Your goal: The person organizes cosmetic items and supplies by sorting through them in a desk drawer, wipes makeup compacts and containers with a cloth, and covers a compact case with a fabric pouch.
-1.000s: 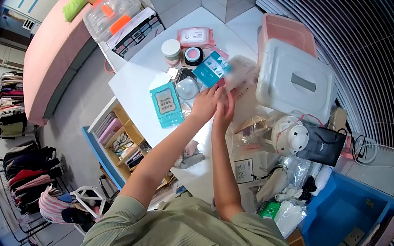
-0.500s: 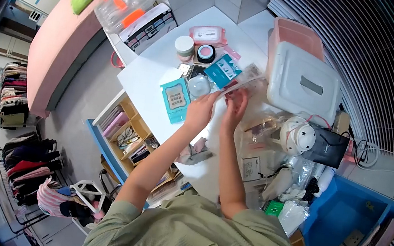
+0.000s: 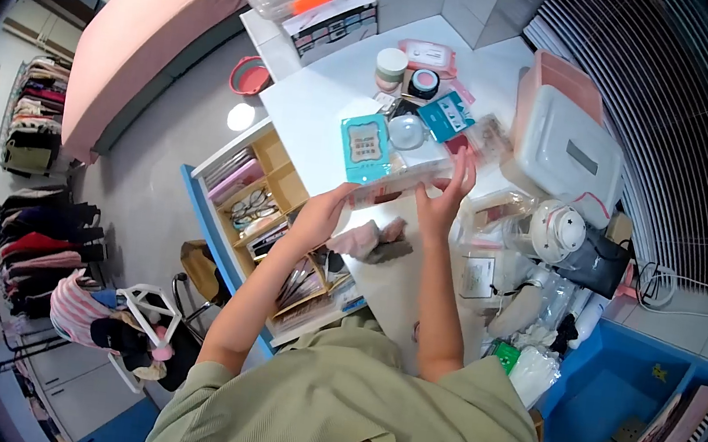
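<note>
A clear plastic bag stretches between my two hands over the white table. My left hand is closed on its left end, near the teal packet. At the bag's right end, my right hand has its fingers spread, with the thumb close to the plastic. Beyond the bag sit a round clear-lidded container, a teal-blue box, a dark jar with a pink top and a white-lidded jar. Crumpled pinkish-grey cloth lies nearer my body.
An open drawer with wooden compartments juts out at the left. On the right are a white-lidded bin, a star-patterned white object, a black bag and several plastic bags. A blue box stands at lower right.
My left hand has moved left and toward my body, drawing the clear bag out across the table. My right hand has opened its fingers. The camera view has shifted, bringing more of the drawer into sight.
</note>
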Demonstrator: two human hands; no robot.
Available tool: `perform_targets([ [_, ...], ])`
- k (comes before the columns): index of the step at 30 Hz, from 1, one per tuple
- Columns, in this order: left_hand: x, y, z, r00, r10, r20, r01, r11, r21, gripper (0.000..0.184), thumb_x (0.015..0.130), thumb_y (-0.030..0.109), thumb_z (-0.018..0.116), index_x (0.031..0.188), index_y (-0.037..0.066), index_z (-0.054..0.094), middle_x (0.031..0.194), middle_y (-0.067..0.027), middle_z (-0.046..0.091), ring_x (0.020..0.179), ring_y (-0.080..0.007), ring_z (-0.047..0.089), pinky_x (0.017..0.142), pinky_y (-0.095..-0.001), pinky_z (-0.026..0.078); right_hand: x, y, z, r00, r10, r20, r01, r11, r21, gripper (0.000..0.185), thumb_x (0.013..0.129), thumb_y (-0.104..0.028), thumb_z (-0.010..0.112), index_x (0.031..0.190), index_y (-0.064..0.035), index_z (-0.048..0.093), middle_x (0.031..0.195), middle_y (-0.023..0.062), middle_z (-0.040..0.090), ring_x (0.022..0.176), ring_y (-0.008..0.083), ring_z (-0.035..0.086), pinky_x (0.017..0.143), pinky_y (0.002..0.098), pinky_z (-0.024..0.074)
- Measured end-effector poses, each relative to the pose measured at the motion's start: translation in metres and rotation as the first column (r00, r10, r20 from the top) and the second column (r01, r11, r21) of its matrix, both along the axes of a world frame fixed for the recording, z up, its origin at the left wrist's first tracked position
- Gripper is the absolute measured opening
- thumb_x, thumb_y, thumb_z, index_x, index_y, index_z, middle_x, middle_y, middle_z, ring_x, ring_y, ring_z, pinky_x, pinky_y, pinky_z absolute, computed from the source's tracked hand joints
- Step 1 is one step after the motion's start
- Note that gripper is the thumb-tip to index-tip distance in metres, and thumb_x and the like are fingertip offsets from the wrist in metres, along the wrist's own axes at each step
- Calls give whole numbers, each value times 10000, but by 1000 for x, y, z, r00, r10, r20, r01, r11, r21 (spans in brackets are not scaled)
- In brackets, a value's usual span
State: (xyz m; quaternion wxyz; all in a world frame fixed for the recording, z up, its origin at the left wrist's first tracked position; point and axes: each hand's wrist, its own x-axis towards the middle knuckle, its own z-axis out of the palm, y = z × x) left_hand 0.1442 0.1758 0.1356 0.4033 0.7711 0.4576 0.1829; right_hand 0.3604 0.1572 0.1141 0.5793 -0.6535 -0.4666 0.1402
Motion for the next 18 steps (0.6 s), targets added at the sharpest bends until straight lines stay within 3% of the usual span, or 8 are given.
perform_targets([
  [2,-22,-13,4,998,35,42,-36,999,12,310,886,78,394,1187,84,466,969,-226,583,899,-393,559,762,-404,451,-11,-8,15,991,83,106,-78,996,-51,733,639,47,645,1306,-135,404,1247,113,382,785,189,510,673,261,459],
  [4,-42,-28,14,995,85,53,-83,996,-32,288,886,58,392,1162,67,474,963,-225,579,903,-386,556,772,-387,443,-19,-16,20,966,240,92,-222,960,-171,686,635,29,660,1271,-124,456,1159,108,457,848,221,530,667,279,470],
  [5,-54,-35,14,993,100,58,-99,995,-9,292,886,53,391,1166,67,473,967,-219,579,904,-376,560,772,-381,442,-28,-21,23,968,226,107,-208,965,-158,589,637,-9,681,1188,-153,530,994,47,527,728,181,524,649,278,464],
  [8,-89,-58,18,989,146,33,-144,988,-48,301,921,87,367,1215,88,432,972,-188,588,897,-343,571,771,-371,441,-46,-34,29,914,364,180,-304,907,-290,502,635,-49,696,1102,-183,571,926,14,532,644,158,496,619,280,460],
  [9,-100,-67,18,985,168,40,-165,984,-62,309,931,100,358,1236,98,410,964,-183,589,892,-341,572,769,-374,440,-54,-39,33,899,386,206,-321,902,-288,294,668,-130,700,946,-169,613,821,-4,551,618,160,514,584,284,451],
  [13,-160,-109,8,948,319,-4,-315,936,-154,303,958,186,336,1254,126,318,866,-171,586,838,-354,581,716,-400,436,-97,-66,24,741,620,260,-497,765,-409,133,731,-267,664,758,-146,618,721,-9,571,645,189,565,554,300,438],
  [16,-193,-138,-4,940,341,-17,-341,935,-96,214,949,197,365,1121,76,408,875,-150,603,826,-349,579,696,-392,443,-123,-86,24,538,625,566,-526,773,-354,115,739,-257,656,771,-153,622,738,5,575,658,202,575,559,310,442],
  [18,-210,-161,-12,948,315,-43,-317,948,-39,200,944,194,381,1077,55,439,886,-141,608,832,-349,578,696,-391,445,-137,-97,6,555,710,434,-612,702,-364,127,750,-261,642,767,-139,612,742,19,576,686,227,585,574,339,449],
])
